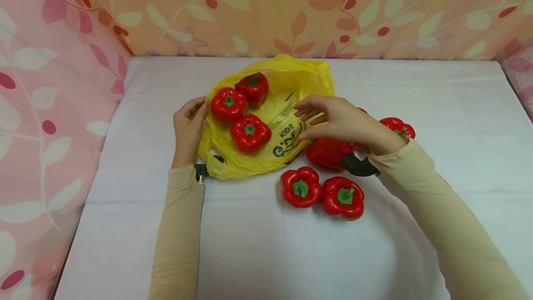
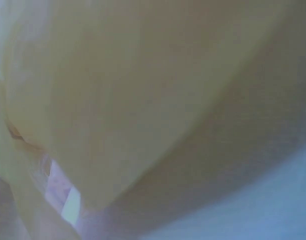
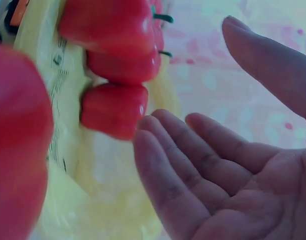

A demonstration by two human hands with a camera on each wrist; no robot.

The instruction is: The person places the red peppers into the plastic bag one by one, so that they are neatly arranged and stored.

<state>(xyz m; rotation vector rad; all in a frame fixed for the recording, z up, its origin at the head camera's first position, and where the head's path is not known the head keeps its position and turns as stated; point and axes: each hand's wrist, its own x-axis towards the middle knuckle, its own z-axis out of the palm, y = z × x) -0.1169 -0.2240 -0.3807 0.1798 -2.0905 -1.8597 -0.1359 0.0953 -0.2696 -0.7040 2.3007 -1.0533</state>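
Loading is judged the current step: the yellow plastic bag (image 1: 250, 163) is pinched at 9 o'clock by the left hand (image 1: 189, 124), three glossy red lobed peppers (image 1: 238, 110) are contained within, and the empty, wide-spread right hand (image 1: 337, 117) should be directed to two loose peppers (image 1: 300, 175) at 5 o'clock.

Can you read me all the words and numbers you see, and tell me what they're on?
"KIDS": on the yellow bag.
Bigger dark lettering beside it, on the bag: too unclear to read.
Small lines of print on the bag: too small to read.
I can't read any others.
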